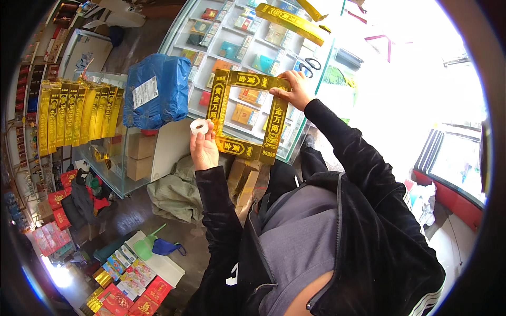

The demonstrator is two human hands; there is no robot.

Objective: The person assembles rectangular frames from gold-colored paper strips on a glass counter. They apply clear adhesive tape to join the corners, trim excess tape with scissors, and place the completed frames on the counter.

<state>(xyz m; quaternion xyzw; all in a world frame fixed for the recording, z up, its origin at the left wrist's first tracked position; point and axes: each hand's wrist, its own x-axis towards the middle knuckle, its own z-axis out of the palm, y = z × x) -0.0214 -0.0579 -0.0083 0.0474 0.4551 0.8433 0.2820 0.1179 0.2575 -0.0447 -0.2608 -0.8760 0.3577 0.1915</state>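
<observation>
A square frame built of four long gold cardboard boxes with black panels [247, 117] is being held up over the glass top of a display table [316, 100], its open middle showing the shelves below. The frame's upper right corner is being gripped by the right hand [293, 90], fingers closed over the top edge. At the lower left corner, the frame's edge is being touched by the left hand [203, 147], which is also pinching a small roll of clear tape [199, 126] between thumb and fingertips. Under the glass, rows of small coloured packets [232, 37] are being displayed on white shelves. A further long gold box [291, 23] is lying across the far edge of the table, and black-handled scissors [311, 64] are lying just beside the right hand. To the left, a blue plastic-wrapped parcel [157, 90] is resting on a lower glass case, near an upright row of gold boxes [79, 113]. Open floor [132, 216] is lying below the left forearm, bordered by red packets [126, 295].
</observation>
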